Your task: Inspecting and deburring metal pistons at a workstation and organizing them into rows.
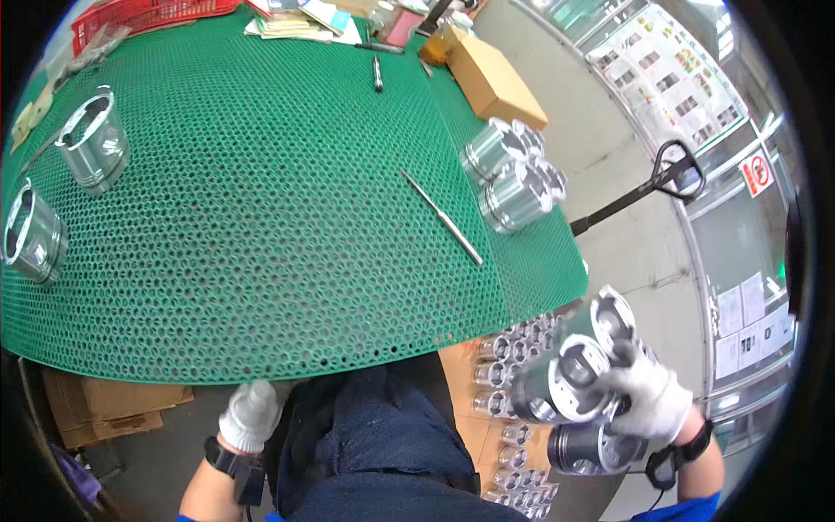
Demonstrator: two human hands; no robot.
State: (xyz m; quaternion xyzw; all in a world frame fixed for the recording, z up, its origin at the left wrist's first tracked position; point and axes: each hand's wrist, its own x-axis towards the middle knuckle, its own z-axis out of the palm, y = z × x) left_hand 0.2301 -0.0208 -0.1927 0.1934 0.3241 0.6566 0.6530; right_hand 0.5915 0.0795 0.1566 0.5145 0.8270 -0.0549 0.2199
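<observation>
My right hand [648, 396], in a white glove, grips a cluster of metal pistons beyond the table's right front corner. A piston [578, 378] in that cluster shows its hollow end; another piston [587, 448] hangs lower, and one more is above. My left hand [250, 416], also gloved, is at the table's front edge beside my leg; how its fingers are bent is unclear. Several pistons [522, 193] stand grouped at the table's right edge. Two single pistons, a farther one [94, 143] and a nearer one [36, 235], stand at the left.
A green perforated mat [287, 235] covers the table. On it lie a thin metal rod tool [444, 217] and a pen-like tool [377, 74]. A cardboard box [496, 83], papers [304, 22] and a red basket [152, 19] are farther back. Below right, rows of pistons [513, 457] stand; a pallet-jack handle [631, 193] rises behind.
</observation>
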